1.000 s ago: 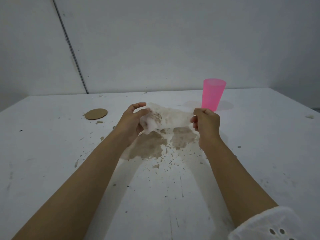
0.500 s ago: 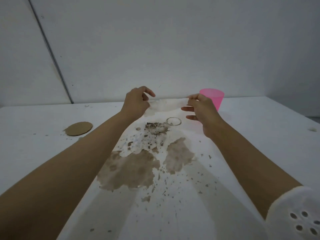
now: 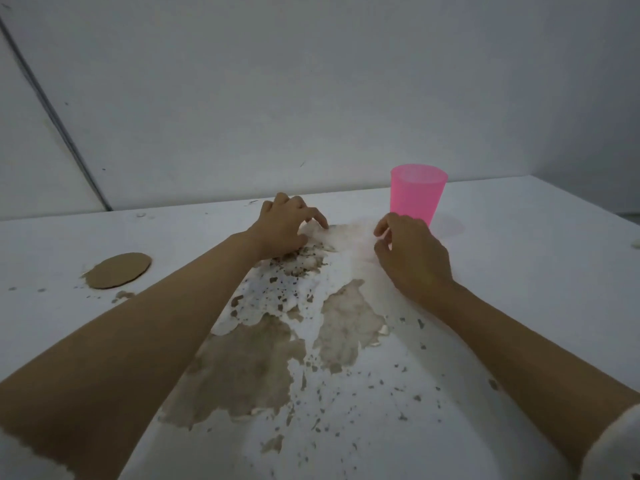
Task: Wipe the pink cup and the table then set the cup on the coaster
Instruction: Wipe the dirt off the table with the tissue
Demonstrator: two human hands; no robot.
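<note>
— While both hands are down on the worktop [image 3: 519, 258], where does the pink cup [image 3: 417, 195] stand?

— Upright, just beyond the right hand [image 3: 412, 258], on its far side and a touch outward. The hand's knuckles hide the cup's foot, so I cannot tell whether they touch.

— And what are the hands doing?

— They lie on a white tissue [image 3: 346, 244], stained brown, spread flat between them. The left hand [image 3: 282, 230] presses its spread fingertips on the tissue's far left corner; it grips nothing in a fist. The right hand is curled, thumb and forefinger close together at the tissue's right edge. Whether they pinch the paper or merely rest on it I cannot tell.

— The coaster?

— A round brown coaster [image 3: 117, 270] lies flat well to the outer side of the left forearm, apart from the hand and far from the cup. Some brown crumbs sit beside it.

— The mess?

— A wide brown spill [image 3: 242, 368] spreads on the worktop nearer the body than both hands, between the forearms, with dark specks scattered around it. A smaller brown patch [image 3: 349, 327] lies just under the right wrist's inner side.

— Anything else?

— A white eyelet sleeve [image 3: 613, 445] shows at the right elbow.
</note>
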